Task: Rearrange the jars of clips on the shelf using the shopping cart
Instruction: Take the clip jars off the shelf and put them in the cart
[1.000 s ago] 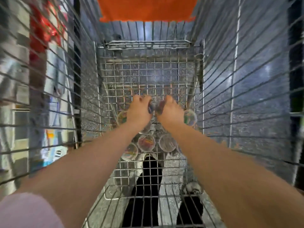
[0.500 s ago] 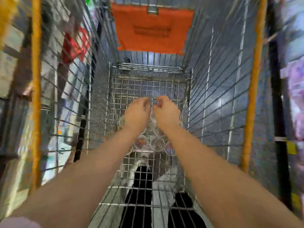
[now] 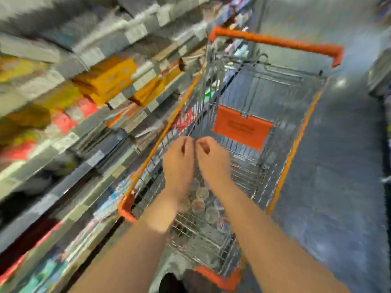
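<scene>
The frame is motion-blurred. My left hand (image 3: 178,163) and my right hand (image 3: 213,160) are side by side above the wire shopping cart (image 3: 293,155), level with its rim. Their fingers curl downward, seemingly each round a jar of clips that my palms mostly hide. Several clear jars of coloured clips (image 3: 200,203) stand on the cart floor below my wrists. The shelf (image 3: 88,127) runs along the cart's left side.
The shelf tiers hold yellow and red packs (image 3: 105,79) and white price labels. The cart has an orange handle (image 3: 275,42) at the far end and an orange flap (image 3: 242,130) inside. Grey floor (image 3: 338,187) lies to the right.
Both hands have risen from the cart floor to rim height. The view has swung up and left, bringing the shelf and the cart's handle into sight.
</scene>
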Tool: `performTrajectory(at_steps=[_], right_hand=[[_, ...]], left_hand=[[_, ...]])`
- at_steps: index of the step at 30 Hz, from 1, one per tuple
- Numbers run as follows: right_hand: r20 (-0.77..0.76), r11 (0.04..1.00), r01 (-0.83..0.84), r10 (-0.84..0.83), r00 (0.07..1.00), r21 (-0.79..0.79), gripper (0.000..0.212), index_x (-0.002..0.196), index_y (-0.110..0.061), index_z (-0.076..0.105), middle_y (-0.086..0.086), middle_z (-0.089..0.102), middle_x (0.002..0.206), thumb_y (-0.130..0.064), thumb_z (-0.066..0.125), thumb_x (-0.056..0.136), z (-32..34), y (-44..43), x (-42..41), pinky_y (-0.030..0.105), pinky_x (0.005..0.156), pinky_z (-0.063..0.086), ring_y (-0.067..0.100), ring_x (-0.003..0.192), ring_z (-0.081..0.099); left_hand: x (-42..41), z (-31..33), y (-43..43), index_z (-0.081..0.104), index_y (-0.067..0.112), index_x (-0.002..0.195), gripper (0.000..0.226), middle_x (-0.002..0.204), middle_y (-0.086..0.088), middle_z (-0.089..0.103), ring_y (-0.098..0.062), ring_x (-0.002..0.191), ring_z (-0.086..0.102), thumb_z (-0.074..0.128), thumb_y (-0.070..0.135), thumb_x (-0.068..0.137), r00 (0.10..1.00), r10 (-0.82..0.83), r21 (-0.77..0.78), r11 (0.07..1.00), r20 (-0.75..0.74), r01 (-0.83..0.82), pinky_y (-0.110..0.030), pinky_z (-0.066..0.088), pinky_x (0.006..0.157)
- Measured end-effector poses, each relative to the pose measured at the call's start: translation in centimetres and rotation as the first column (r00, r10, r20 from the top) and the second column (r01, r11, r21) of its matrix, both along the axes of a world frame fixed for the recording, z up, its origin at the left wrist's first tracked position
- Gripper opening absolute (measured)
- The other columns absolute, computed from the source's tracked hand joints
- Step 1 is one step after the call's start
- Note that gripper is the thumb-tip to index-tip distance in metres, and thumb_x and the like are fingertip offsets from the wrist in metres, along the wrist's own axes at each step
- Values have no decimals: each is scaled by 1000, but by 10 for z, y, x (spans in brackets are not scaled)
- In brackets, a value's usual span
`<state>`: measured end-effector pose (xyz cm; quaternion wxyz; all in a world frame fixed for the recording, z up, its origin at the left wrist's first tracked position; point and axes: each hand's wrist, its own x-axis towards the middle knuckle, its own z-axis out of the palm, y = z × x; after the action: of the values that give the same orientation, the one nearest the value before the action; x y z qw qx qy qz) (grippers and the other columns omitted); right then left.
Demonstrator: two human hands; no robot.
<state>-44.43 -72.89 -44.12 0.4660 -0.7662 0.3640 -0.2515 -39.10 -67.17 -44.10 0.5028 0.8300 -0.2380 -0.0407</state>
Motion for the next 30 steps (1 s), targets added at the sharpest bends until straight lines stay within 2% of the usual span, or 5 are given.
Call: performTrajectory(at_steps=[7,12,15,24,30], right_hand=[[188,955,-243,273,943,-170,13,91,-16,64,-1,67,77,-24,54,92,118,94,43,33,71,44,20,77,61],[264,859,-415,493,829,-301,13,81,-23,57,-12,56,65,-25,52,93,181,192,98,19,60,36,10,67,51],[294,801,-482,585,755,-356,21,73,-19,56,-5,56,64,-26,51,92,216,261,135,31,63,39,15,65,52],[409,666,-560,746,526,-493,20,73,-19,62,-1,63,67,-25,53,90,307,427,217,31,67,43,13,69,57],[332,516,-567,854,401,-642,18,80,-16,65,-5,64,72,-25,52,90,344,473,284,38,71,48,15,73,58]], left_hand=[[34,115,112,64,7,82,36,77,-7,66,-11,67,51,38,31,88,951,207,-184,969,229,-166,-28,35,64],[80,186,236,63,12,75,26,69,-3,64,-14,66,55,49,24,93,854,414,-258,903,315,-342,-28,37,65],[110,227,319,67,10,77,26,71,-3,66,-14,69,59,51,25,92,772,506,-286,861,385,-421,-31,40,69],[170,319,514,67,9,75,37,65,-4,65,-20,68,61,45,34,90,526,539,-234,810,658,-538,-40,46,70],[220,353,570,65,8,72,45,65,-6,65,-22,70,62,39,42,85,447,499,-149,774,743,-616,-41,44,71]])
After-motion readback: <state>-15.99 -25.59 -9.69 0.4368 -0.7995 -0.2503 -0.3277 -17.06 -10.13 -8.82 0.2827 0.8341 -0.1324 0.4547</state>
